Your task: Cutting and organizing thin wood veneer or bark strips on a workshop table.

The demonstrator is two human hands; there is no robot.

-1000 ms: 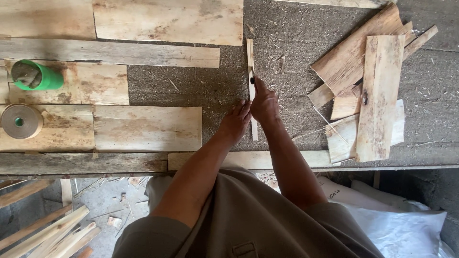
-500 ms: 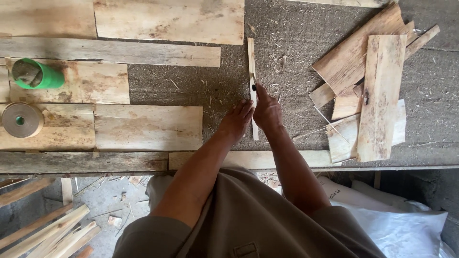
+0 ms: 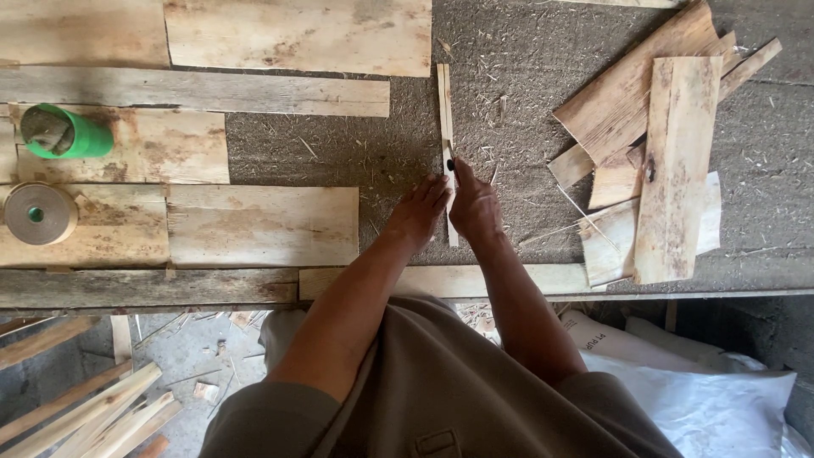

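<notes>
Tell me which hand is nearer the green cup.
Left. The left hand rests beside the thin wood strip, well to the right of the green cup; the right hand lies farther still, across the strip.

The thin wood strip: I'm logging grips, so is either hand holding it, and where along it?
Both hands press the thin wood strip flat near its lower end: left hand beside it, right hand on it, neither lifting.

At the upper left of the frame lies a bright green plastic cup [image 3: 72, 133], and below it a tan roll of tape [image 3: 39, 213] with a green core. The pale wooden boards [image 3: 263, 225] carry brown blotches — the grey fibrous tabletop [image 3: 339, 153] is flecked with straw-coloured splinters. At centre a thin pale wooden strip [image 3: 443, 102] runs up the frame — lower right, a white woven sack [image 3: 712, 399].
</notes>
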